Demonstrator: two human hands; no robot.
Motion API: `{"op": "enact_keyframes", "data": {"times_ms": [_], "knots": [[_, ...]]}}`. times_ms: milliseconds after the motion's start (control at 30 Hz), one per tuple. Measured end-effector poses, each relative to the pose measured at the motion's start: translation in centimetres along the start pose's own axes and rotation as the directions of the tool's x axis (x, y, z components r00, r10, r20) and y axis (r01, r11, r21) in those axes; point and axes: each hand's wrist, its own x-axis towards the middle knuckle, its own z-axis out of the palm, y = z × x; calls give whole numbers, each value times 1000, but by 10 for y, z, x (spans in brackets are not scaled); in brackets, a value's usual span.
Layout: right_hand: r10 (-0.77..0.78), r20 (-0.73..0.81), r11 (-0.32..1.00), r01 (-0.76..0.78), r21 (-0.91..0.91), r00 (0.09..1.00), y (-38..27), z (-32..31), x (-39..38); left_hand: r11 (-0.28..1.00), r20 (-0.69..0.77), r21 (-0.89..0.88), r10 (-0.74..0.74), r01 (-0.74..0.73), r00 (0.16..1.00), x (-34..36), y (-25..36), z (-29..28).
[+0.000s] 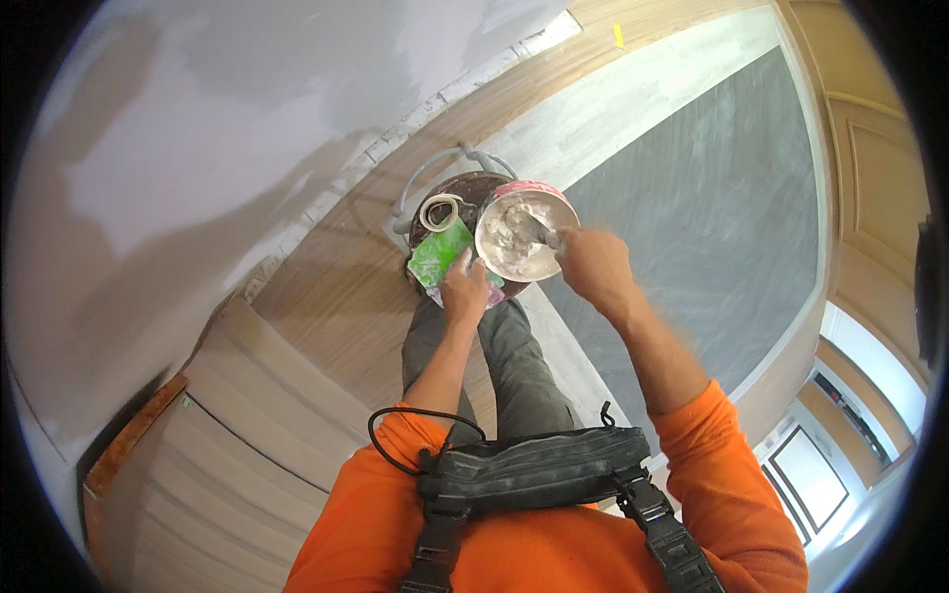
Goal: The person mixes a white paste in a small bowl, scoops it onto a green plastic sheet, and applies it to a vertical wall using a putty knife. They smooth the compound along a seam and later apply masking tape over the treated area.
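A round tub with a pinkish-red outer edge holds lumpy off-white paste. My right hand is closed at its right rim around a grey tool whose far end is sunk in the paste; its exact kind is hidden. Left of the tub, my left hand is closed on the lower edge of a flat green piece smeared with white. Behind that piece lies a roll of pale tape. All of these sit on a dark round top.
A curved grey bar rings the far side of the round top. A plastered wall rises at left, above a beige ribbed panel. Wood-look flooring and a dark grey rectangle with a pale border extend around me.
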Motion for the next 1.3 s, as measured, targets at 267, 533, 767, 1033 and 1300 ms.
{"op": "enact_keyframes", "data": {"times_ms": [267,533,767,1033,1300], "knots": [[142,-89,988,-135,75,986,-3,19,-32,927,-2,288,253,-242,968,16,6,3],[-24,-189,996,7,-92,982,-9,6,-35,896,-173,422,230,-138,958,3,52,13],[-149,-320,970,75,-233,936,-9,21,-7,970,-95,192,170,-150,981,18,31,9],[-224,-190,952,174,-251,956,21,32,-31,957,-195,201,248,-208,949,31,13,19],[45,-200,999,-39,31,979,-20,66,-31,998,-86,-12,67,-68,994,15,32,16]]}}
